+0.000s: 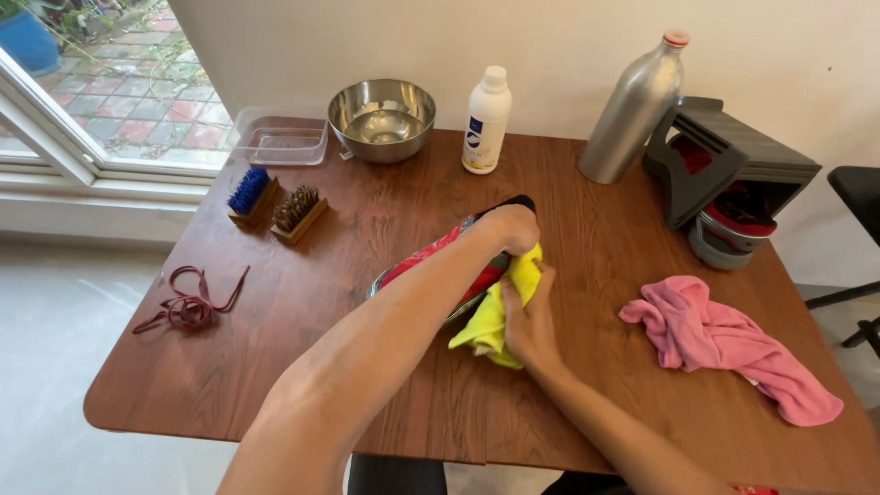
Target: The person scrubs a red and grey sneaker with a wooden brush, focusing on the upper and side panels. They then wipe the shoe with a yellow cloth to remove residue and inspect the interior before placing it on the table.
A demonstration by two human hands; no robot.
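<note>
Reaching in from the near edge, both bare forearms are crossing the large brown wood-grain table (302, 302) toward its middle, where a red and black sports shoe (431, 261) is lying on its side. By the look of it the wiping step is under way: the left hand (511, 227) is clamped closed over the shoe's far end, pinning it down, while the right hand (527, 316) is pressing a bright yellow cleaning cloth (490, 321) against the shoe's right flank, fingers closed together and bunching the fabric. Judging from this, the next stroke is calling for a firm hold on the far end and a fresh fold of cloth. The shoe's long axis is running diagonally, from near-left to far-right, with its black end pointing far-right; whether that is toe or heel cannot be told under the hand. To the right a crumpled pink cloth (724, 344) is lying well apart. Far off are standing a round steel bowl (381, 117) and a white plastic bottle (485, 119); at the near left a loose dark red shoelace (188, 307) is lying.
</note>
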